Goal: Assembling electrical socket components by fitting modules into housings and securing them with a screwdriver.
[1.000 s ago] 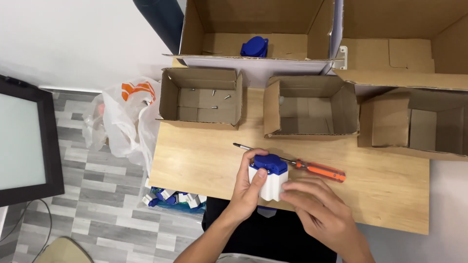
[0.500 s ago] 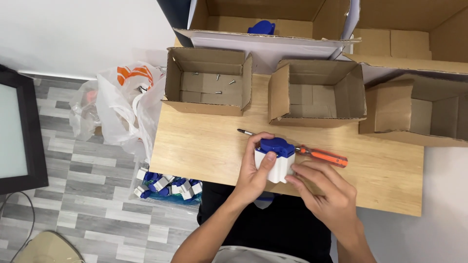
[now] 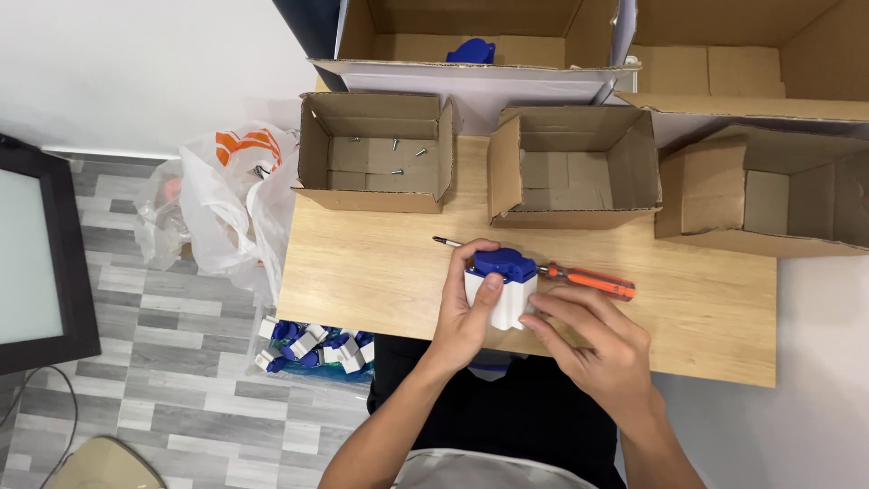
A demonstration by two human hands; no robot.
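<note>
A wooden bench [image 3: 380, 263] carries open cardboard boxes [image 3: 376, 163], one with loose screws. At its front edge, the left hand [image 3: 466, 312] grips a white socket housing with a blue lid [image 3: 501, 282], steadying it while the right hand [image 3: 593, 340] pinches its lower corner. An orange-handled screwdriver [image 3: 579, 279] lies just behind.
</note>
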